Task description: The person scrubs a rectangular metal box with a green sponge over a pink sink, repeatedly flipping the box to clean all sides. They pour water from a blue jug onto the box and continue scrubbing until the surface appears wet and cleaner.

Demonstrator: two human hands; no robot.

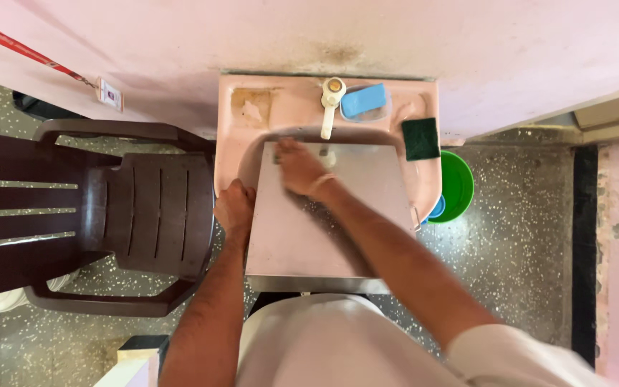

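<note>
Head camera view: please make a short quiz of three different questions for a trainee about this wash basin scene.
1. True or false: the left hand grips the left edge of the flat rectangular steel tray.
2. Where does the right hand rest? A) on the tray's surface B) on the white tap C) on the dark brown plastic chair
3. What lies on the right rim of the pink ceramic basin?

Key: 1 true; 2 A; 3 the dark green square scouring pad.

A pink sink [424,188] carries a metal tray [352,215], blue soap [364,100] and green scrubber [421,139].
</note>
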